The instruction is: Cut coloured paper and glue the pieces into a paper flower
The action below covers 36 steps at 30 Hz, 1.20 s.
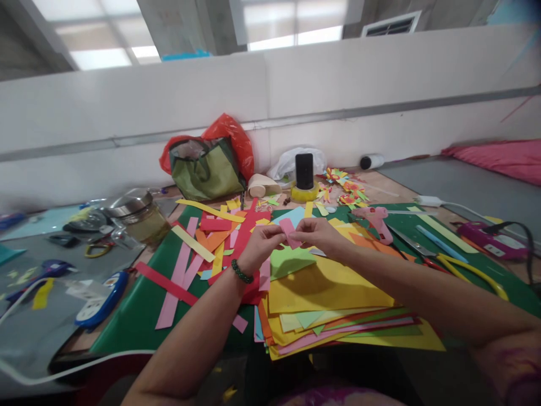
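Between my two hands is a small pink paper piece (287, 228), held up over the stacked sheets. My left hand (262, 243), with a dark green bead bracelet on the wrist, pinches its left side. My right hand (318, 233) pinches the right side with thumb and forefinger. Below them lies a green paper sheet (289, 263) on a thick stack of yellow paper (329, 285) with other colours showing at its edge. To the left, pink, red, yellow and orange paper strips (192, 245) lie in a loose heap.
On the right lie a pink glue gun (376, 221), yellow-handled scissors (448, 262) and a blue stick (442, 243). A phone (304, 171) stands on a yellow tape roll (305, 193) at the back. Left are a glass jar (141, 217) and a blue power strip (101, 299).
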Tool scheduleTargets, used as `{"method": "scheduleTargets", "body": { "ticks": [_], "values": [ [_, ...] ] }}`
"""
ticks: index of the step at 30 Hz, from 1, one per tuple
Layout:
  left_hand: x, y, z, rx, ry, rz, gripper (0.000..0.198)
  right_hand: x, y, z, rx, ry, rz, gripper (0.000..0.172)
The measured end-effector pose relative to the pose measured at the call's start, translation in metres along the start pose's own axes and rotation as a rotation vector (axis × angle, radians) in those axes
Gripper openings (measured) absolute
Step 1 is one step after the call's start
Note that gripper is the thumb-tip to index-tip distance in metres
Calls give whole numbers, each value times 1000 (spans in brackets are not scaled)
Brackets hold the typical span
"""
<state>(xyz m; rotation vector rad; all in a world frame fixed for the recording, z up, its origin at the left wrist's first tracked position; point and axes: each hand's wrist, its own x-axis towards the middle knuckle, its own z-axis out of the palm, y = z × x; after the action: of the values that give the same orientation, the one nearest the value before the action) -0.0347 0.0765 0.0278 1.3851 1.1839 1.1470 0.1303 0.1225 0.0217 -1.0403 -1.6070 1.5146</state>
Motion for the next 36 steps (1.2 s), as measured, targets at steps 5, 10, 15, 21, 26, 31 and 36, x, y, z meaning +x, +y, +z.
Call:
{"method": "scheduleTargets", "body": {
  "ticks": [5, 10, 15, 21, 26, 31, 36],
  "values": [
    [0, -1, 1, -65, 91, 12, 22, -1, 0, 0, -59, -9, -38, 39],
    [5, -9, -1, -23, 141, 76, 31, -2, 1, 0, -99, -19, -53, 36],
    [6, -12, -2, 4, 123, 104, 37, 0, 4, 1, -143, -32, -80, 37],
    [6, -11, -3, -34, 154, 86, 40, -8, -3, -7, -550, -70, -189, 32],
    [10, -11, -11, -115, 264, 83, 40, -35, -8, -50, -1436, -84, -26, 34],
    [13, -9, -14, -194, 297, 63, 44, -54, 10, -91, -1479, -238, 133, 23],
    [13, -10, -12, -201, 278, 79, 42, -62, 3, -94, -1223, -96, 0, 25]
  ]
}}
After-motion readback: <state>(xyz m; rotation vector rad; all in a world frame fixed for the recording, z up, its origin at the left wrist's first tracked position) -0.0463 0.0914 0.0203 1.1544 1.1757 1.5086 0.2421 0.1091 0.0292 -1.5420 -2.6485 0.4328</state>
